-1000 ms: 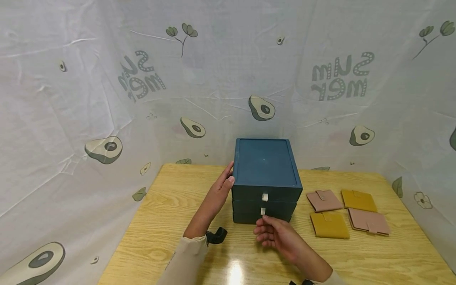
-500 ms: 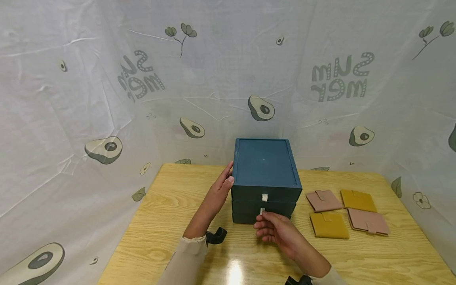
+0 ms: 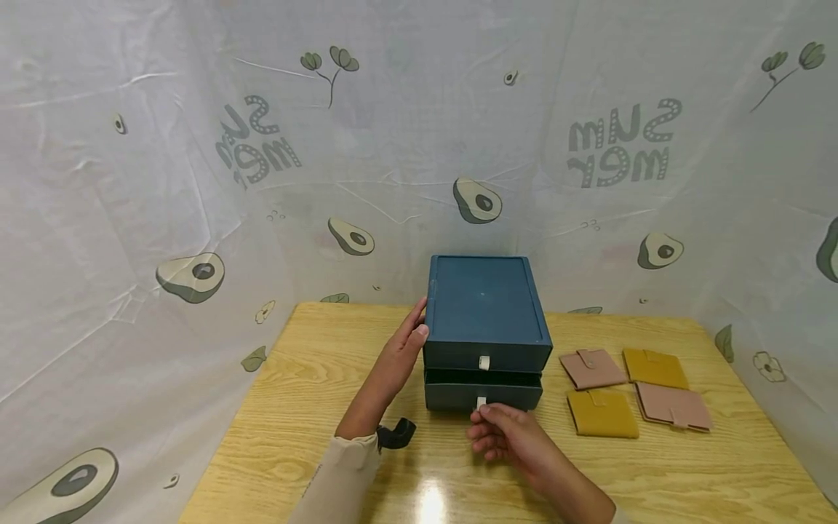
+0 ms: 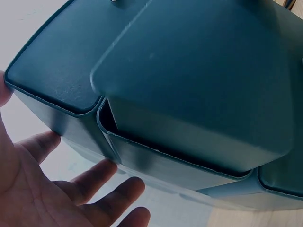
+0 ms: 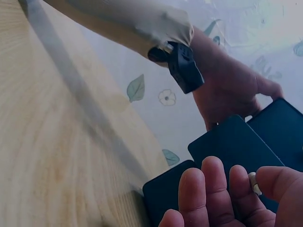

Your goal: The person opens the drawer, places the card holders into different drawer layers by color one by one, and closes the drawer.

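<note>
Middle drawer [image 3: 452, 397] partway out, a different job for each hand

Right hand [image 3: 517, 440] pinches its white tab [image 3: 481, 402] between thumb and finger — too small for a full grip, I'd guess. Left hand's [image 3: 398, 354] fingers lie spread, fairly straight against the side of the blue cabinet [image 3: 484, 302] — probably bracing it on the tabletop [image 3: 262, 451].
</note>
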`<action>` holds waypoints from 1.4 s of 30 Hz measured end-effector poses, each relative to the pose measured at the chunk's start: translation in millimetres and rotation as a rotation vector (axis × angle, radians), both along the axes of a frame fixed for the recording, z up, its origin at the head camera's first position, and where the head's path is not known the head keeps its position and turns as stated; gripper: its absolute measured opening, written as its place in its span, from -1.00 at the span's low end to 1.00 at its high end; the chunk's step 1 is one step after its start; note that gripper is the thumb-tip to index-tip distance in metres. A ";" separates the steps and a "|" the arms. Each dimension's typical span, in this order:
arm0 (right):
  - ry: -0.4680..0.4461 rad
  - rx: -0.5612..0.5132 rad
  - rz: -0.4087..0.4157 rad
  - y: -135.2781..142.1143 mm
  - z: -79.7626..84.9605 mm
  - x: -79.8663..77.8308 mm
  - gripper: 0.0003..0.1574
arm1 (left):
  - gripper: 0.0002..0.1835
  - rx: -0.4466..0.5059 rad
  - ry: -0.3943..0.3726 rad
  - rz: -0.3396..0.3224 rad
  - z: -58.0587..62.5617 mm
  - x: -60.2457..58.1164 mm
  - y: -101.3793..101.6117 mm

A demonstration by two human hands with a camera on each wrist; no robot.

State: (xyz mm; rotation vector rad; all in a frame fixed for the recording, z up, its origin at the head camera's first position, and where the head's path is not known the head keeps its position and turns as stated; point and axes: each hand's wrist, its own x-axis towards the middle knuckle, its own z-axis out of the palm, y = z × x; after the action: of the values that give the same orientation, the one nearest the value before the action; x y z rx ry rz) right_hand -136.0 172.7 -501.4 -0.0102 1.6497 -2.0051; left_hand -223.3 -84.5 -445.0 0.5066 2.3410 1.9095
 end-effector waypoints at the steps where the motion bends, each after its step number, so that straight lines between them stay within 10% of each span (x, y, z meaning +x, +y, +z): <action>1: 0.002 0.009 0.002 0.0 0.1 2.3 -0.55 | -0.32 -0.002 -0.002 0.003 0.1 0.1 0.0; 42: -0.137 0.018 -0.023 -6.1 -11.8 90.1 -0.53 | -0.32 -0.011 0.028 -0.001 -3.0 -1.4 -0.7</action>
State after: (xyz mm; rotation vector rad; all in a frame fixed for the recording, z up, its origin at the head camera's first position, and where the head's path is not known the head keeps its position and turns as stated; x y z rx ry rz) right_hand -45.9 166.5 -513.2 0.1497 1.5878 -1.9620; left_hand -224.7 -85.1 -448.0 0.5365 2.3669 1.8999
